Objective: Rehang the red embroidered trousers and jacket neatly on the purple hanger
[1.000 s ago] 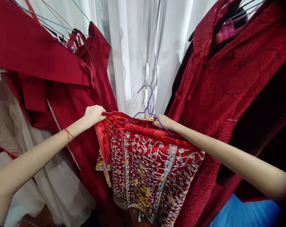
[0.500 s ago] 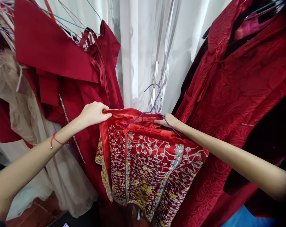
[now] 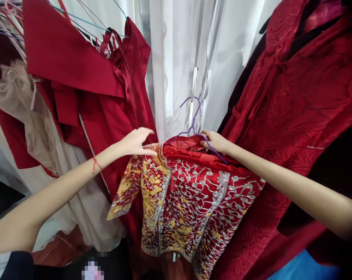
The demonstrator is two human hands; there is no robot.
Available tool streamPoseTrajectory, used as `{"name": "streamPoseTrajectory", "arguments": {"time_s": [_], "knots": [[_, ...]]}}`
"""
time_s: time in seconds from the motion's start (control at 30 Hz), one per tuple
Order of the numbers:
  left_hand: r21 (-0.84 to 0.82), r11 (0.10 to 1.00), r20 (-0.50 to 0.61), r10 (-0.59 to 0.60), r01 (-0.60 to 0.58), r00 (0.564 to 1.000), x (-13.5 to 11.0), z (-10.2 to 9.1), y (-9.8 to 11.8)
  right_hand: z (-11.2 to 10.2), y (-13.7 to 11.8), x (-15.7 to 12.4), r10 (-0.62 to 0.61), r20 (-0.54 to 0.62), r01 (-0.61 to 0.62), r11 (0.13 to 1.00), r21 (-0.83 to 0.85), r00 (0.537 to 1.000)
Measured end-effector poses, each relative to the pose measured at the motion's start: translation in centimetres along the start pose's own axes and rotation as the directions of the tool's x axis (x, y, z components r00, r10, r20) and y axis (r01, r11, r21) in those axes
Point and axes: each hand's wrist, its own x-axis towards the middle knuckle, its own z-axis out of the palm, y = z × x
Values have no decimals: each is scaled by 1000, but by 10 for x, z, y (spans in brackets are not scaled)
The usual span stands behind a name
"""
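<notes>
An embroidered red jacket [image 3: 154,182] with gold and silver stitching hangs on a purple wire hanger [image 3: 194,120]. Inside it, on the same hanger, is a red skirt [image 3: 190,194] with silver scrollwork. My left hand [image 3: 136,142] is at the jacket's left shoulder, thumb and fingers spread, with the thumb lying along the top of the shoulder. At the back of the neckline, beside the hanger's right arm, my right hand [image 3: 215,142] has its fingers curled on the jacket's collar edge. Its fingertips are partly hidden.
Dark red dresses [image 3: 74,74] and a beige tulle gown [image 3: 39,101] hang close on the left. A red patterned dress [image 3: 304,116] fills the right side. White curtains [image 3: 176,58] hang behind. Something blue [image 3: 304,268] lies low at the right.
My left hand has let go of the jacket's front edge and opened. The front panel, earlier folded back, now lies over the skirt's left part with its gold embroidery outward. The right hand stays at the collar.
</notes>
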Motion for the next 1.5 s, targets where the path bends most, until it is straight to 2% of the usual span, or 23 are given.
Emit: {"name": "streamPoseTrajectory", "arguments": {"time_s": [0.03, 0.1, 0.17, 0.27, 0.37, 0.5, 0.57, 0.67, 0.73, 0.8, 0.87, 0.93, 1.0, 1.03, 1.1, 1.17, 1.23, 1.3, 1.37, 1.43, 1.5], "knots": [[-8, 1000, 86, 1, 0, 996, -1, 12, -10, -2, -3, 0, -11, 13, 12, 999, -47, 1000], [-32, 999, 147, 8, -3, 989, -5, 36, -22, -5, -5, 2, -21, 29, 24, 992, -125, 999], [12, 1000, 102, 1, -3, 995, -8, 54, -27, -8, -6, 5, -35, 26, 39, 982, -184, 999], [170, 985, 3, 3, -4, 1000, -8, 64, -26, -12, -5, 7, -64, 4, 63, 962, -266, 998], [270, 962, -95, 78, -50, 992, -6, 59, -20, -14, -6, 5, -68, -41, 51, 946, -320, 997], [228, 967, -225, 167, -115, 960, -5, 36, -2, -11, -8, 0, 0, -118, -35, 954, -298, 993], [165, 981, -302, 153, -106, 941, -2, 20, 12, -10, -7, -2, -18, -162, -29, 959, -284, 987], [43, 999, -408, 23, -6, 913, 5, 3, 31, -10, -4, -5, -67, -182, 9, 954, -299, 981], [-51, 997, -360, -72, 58, 930, 9, 3, 38, -11, -2, -7, -64, -183, 6, 953, -304, 981], [-138, 988, -176, -94, 70, 980, 11, 13, 38, -12, 2, -9, -63, -200, 3, 957, -289, 978], [-188, 979, 9, -80, 80, 997, 12, 28, 33, -12, 5, -10, -76, -226, 10, 960, -279, 971], [-235, 967, 85, -77, 95, 993, 14, 39, 25, -13, 6, -10, -79, -243, 2, 953, -303, 967], [-345, 935, 148, -28, 78, 989, 19, 40, 16, -14, 6, -11, -53, -243, -37, 935, -352, 969], [-418, 906, 209, 26, 65, 978, 21, 36, 11, -15, 6, -12, -22, -238, -71, 925, -372, 971], [-511, 856, 356, 126, 80, 926, 24, 23, -3, -17, 5, -14, 55, -228, -143, 911, -388, 972], [-496, 858, 438, 118, 130, 891, 20, 15, -19, -18, 5, -17, 118, -224, -197, 907, -372, 967], [-479, 859, 410, 38, 180, 911, 8, 19, -36, -18, 6, -20, 139, -230, -214, 914, -345, 963], [-525, 820, 348, -39, 229, 937, -11, 38, -49, -17, 8, -22, 125, -229, -195, 928, -318, 965], [-598, 747, 341, -90, 289, 936, -33, 65, -60, -16, 12, -22, 103, -223, -168, 940, -295, 969], [-634, 690, 291, -205, 349, 934, -50, 86, -71, -16, 15, -18, 85, -203, -143, 947, -289, 975], [-632, 676, 220, -312, 379, 924, -57, 93, -84, -17, 18, -13, 71, -168, -122, 942, -313, 983]]}}
